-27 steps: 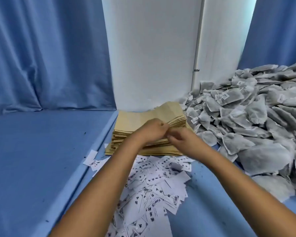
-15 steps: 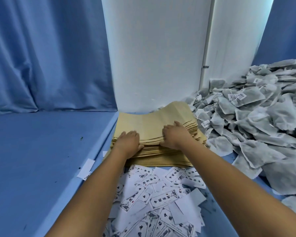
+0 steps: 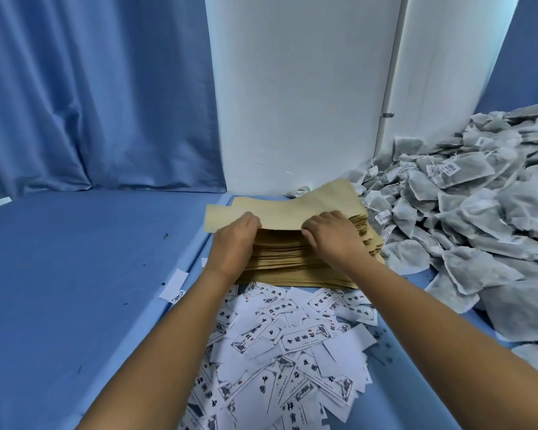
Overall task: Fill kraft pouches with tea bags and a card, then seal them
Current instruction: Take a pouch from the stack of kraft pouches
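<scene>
Here, left hand [image 3: 235, 240], right hand [image 3: 330, 234] pinching top pouch [image 3: 280, 212]

Tea bag pile [image 3: 479, 218] cut off right.

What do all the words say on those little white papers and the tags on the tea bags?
Cards: big black Chinese characters, a red stamp and a dark drawing; too blurred and tilted to read for sure.
Tea bag tags: small dark print, too small to read.
Kraft pouches: no writing shows.
</scene>
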{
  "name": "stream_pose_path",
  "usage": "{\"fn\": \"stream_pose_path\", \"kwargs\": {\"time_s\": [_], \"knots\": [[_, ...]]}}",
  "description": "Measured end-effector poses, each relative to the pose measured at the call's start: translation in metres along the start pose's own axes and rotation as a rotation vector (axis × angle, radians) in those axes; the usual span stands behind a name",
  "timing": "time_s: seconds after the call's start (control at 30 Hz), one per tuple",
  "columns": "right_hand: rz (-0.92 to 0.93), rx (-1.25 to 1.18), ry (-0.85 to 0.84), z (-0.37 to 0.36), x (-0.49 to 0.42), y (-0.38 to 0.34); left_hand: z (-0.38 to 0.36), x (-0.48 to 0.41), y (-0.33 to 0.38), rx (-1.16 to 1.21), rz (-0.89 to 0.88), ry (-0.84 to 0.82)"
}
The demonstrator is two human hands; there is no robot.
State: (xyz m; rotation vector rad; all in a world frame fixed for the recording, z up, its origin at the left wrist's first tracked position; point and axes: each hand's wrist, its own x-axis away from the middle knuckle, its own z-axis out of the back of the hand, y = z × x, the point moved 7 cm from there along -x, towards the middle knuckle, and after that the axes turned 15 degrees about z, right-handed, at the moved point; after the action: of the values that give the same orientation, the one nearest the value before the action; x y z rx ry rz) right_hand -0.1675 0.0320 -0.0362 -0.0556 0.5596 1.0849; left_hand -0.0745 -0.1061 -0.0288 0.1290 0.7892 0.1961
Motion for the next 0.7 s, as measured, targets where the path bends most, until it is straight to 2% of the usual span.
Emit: {"fn": "stream_pose_path", "kwargs": {"time_s": [0.07,0.1,0.13,0.2,0.27,0.33,0.4,0.47,0.5,0.63,0.7], "knots": [[-0.371,-0.342,0.216,0.027,0.018,0.022,0.027,0.011,-0.004,0.107,-0.005,0.133],[-0.579,-0.542,0.288,0.031,0.03,0.035,0.034,0.019,-0.008,0.11,-0.036,0.156],[-0.718,-0.659,0.292,0.034,0.04,0.043,0.04,0.029,-0.012,0.108,-0.058,0.16],[-0.852,-0.888,0.241,0.035,0.058,0.049,0.054,0.049,-0.024,0.128,-0.065,0.162],[-0.937,-1.262,0.197,0.034,0.076,0.039,0.068,0.07,-0.029,0.143,-0.08,0.122],[-0.93,-1.562,0.129,0.031,0.092,0.017,0.074,0.09,-0.021,0.116,-0.193,0.006],[-0.878,-1.621,0.083,0.031,0.102,0.001,0.074,0.106,-0.008,0.071,-0.264,-0.228],[-0.815,-1.6,0.077,0.031,0.111,-0.015,0.069,0.116,0.006,0.063,-0.141,-0.456],[-0.782,-1.605,0.063,0.03,0.115,-0.025,0.066,0.118,0.016,0.097,-0.041,-0.52],[-0.603,-1.582,0.005,0.026,0.134,-0.065,0.042,0.118,0.078,0.45,0.343,-0.685],[-0.527,-1.465,0.033,0.028,0.146,-0.07,0.021,0.116,0.108,0.435,0.417,-0.699]]}}
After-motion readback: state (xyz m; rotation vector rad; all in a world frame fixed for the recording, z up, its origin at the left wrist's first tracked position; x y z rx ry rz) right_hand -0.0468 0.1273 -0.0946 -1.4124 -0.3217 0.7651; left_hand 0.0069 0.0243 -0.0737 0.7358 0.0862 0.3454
